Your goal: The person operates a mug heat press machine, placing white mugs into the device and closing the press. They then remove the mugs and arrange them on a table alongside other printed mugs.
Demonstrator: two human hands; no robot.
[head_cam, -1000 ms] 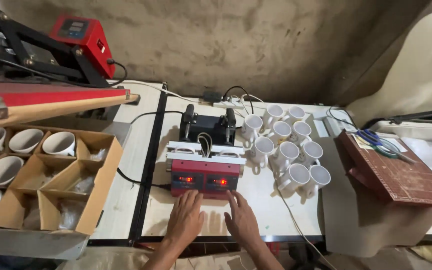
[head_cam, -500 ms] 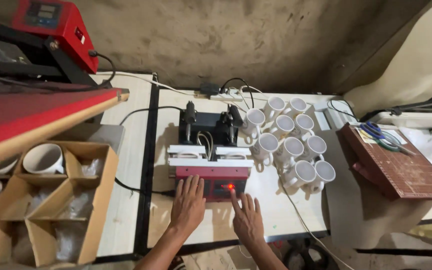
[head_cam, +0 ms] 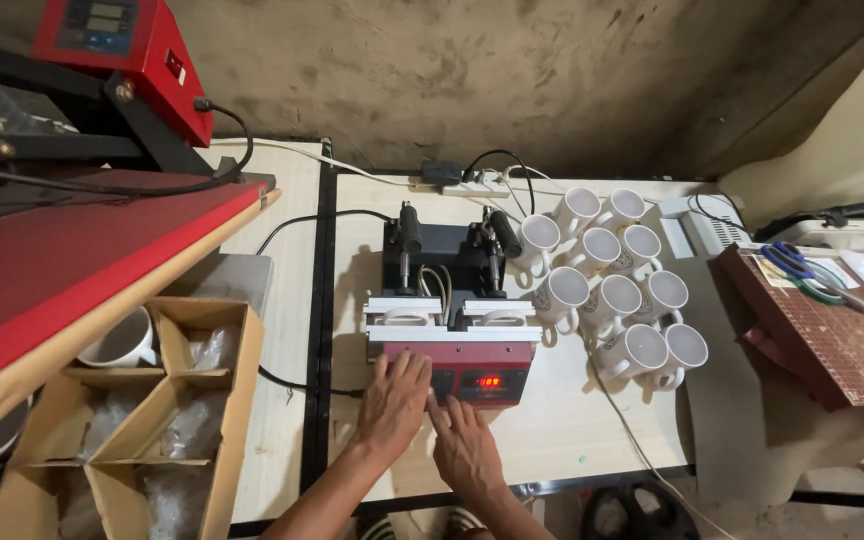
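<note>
A red and black mug press (head_cam: 457, 300) stands on the pale table (head_cam: 572, 430), with two white mugs clamped in its heaters and a lit red display on its front panel (head_cam: 490, 380). My left hand (head_cam: 392, 405) lies flat over the left part of that panel, fingers spread. My right hand (head_cam: 464, 445) is just in front of the panel, its fingertips touching the lower edge near the buttons. Neither hand holds anything.
Several white mugs (head_cam: 612, 290) stand right of the press. A cardboard box (head_cam: 167, 420) with dividers and mugs sits at the left under a large red flat press (head_cam: 62, 230). A dark red cutting mat (head_cam: 832, 325) with scissors lies at the right. A power strip (head_cam: 467, 182) and cables run behind.
The view has shifted closer and to the right. My left hand moved up onto the panel's left side; my right hand moved left from the display toward the middle of the panel.
</note>
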